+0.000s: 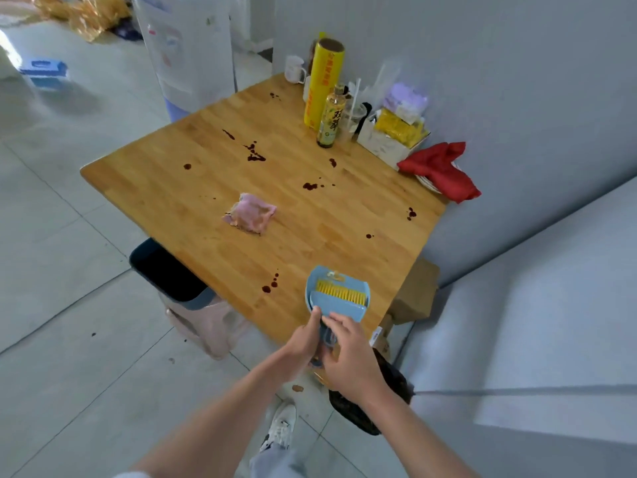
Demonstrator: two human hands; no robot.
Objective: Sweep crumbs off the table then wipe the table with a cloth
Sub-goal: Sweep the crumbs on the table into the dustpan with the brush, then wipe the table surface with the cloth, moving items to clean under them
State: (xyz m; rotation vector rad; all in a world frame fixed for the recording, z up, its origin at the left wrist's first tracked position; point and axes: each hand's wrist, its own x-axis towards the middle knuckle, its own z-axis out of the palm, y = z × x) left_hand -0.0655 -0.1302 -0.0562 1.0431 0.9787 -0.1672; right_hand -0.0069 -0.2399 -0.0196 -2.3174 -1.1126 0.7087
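Dustpan [339, 298] (blue plastic, yellow-bristle brush inside) gripped by both hands' fingers [336, 320] on wood table [193, 188].

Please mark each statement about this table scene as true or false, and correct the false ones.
1. Both hands are at the dustpan. True: left hand, right hand.
2. The pink cloth lies in the bin. False: it lies on the table; the bin stands partly under the table's edge.
3. Dark stains are spread over the table. True.
4. The brush has red bristles. False: they are yellow.
5. The bottle lies on its side. False: it stands upright.
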